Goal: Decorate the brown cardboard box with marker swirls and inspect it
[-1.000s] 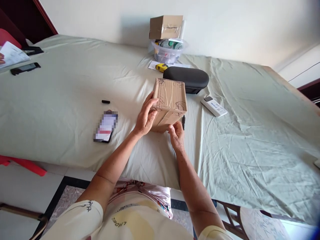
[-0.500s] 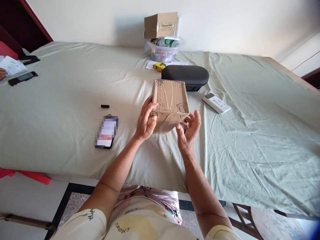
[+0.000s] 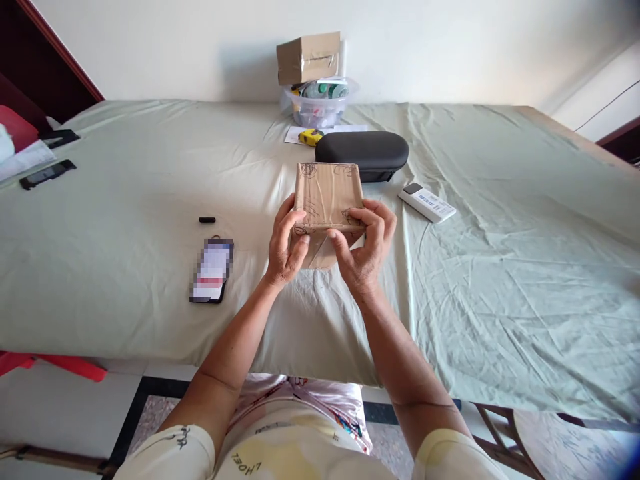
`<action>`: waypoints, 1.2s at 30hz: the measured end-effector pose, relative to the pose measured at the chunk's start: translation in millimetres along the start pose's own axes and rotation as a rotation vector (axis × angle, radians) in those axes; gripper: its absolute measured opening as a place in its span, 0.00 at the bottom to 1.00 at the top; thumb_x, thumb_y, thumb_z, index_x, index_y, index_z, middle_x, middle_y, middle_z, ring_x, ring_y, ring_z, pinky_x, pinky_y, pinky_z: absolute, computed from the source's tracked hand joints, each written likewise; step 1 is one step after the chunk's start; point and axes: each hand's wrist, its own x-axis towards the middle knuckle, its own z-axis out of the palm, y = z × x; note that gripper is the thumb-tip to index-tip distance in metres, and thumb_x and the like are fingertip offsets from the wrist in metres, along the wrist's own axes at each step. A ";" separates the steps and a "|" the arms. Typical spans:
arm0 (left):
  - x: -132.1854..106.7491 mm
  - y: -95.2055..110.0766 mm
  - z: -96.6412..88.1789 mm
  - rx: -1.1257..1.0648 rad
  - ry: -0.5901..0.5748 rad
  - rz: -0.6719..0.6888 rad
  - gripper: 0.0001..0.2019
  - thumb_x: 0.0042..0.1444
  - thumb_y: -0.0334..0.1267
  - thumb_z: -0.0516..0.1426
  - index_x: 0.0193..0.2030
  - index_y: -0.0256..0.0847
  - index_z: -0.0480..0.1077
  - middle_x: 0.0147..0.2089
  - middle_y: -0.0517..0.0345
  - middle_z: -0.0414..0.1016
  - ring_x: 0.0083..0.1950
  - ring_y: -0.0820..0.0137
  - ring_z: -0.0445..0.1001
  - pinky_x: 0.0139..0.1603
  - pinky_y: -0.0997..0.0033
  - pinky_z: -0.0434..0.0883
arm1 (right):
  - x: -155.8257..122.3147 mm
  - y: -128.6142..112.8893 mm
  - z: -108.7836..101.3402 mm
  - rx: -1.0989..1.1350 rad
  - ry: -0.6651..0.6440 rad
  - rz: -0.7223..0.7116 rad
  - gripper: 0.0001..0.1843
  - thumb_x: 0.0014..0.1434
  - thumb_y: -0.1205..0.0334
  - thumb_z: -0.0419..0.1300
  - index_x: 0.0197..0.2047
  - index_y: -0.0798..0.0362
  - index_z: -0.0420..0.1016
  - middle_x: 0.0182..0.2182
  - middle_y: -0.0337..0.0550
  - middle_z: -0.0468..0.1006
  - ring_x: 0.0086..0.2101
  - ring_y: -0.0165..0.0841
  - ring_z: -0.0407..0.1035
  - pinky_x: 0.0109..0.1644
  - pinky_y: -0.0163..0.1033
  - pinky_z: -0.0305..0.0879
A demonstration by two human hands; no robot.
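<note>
A small brown cardboard box (image 3: 329,190), taped and scribbled on at its corners in dark ink, is held between my two hands near the front of the table. My left hand (image 3: 287,243) grips its left side, with fingertips over the top edge and the thumb on the near face. On the right, my right hand (image 3: 367,243) is closed on the near right corner, its fingers on the top and its thumb against the near edge. Whether the underside touches the cloth I cannot tell. Just beyond the box lies a black hard case (image 3: 367,152).
Green cloth (image 3: 500,267) covers the table. Left lie a phone (image 3: 210,273), a black cap-like piece (image 3: 207,219) and another phone (image 3: 47,175). A white device (image 3: 427,203) lies right. Behind are a yellow tape measure (image 3: 311,137), a plastic tub (image 3: 320,117) and a carton (image 3: 310,59).
My right hand, earlier spread beside the box, has closed on its near right corner. The box has turned squarer to me. At far left, another person's hand has left the view.
</note>
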 end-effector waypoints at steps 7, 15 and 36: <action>13.6 17.2 -8.5 0.038 0.018 -0.042 0.16 0.76 0.55 0.52 0.60 0.50 0.65 0.71 0.44 0.68 0.74 0.58 0.70 0.70 0.52 0.74 | 6.3 13.7 -8.8 0.009 0.000 -0.020 0.26 0.74 0.35 0.53 0.52 0.45 0.82 0.53 0.51 0.78 0.59 0.48 0.74 0.66 0.63 0.75; 24.5 1.5 -18.7 -0.003 -0.093 -0.045 0.17 0.74 0.57 0.55 0.61 0.53 0.69 0.69 0.48 0.70 0.70 0.61 0.73 0.67 0.58 0.77 | -1.4 32.7 -8.6 0.329 -0.024 0.139 0.23 0.73 0.37 0.58 0.61 0.38 0.81 0.63 0.46 0.78 0.64 0.46 0.72 0.71 0.64 0.71; -62.6 -51.4 12.1 0.061 -0.184 -0.546 0.37 0.61 0.51 0.70 0.72 0.44 0.64 0.66 0.41 0.77 0.66 0.53 0.79 0.64 0.53 0.81 | -50.4 93.1 4.1 -0.012 -0.662 0.465 0.19 0.55 0.58 0.68 0.50 0.49 0.75 0.40 0.46 0.84 0.37 0.41 0.80 0.43 0.46 0.77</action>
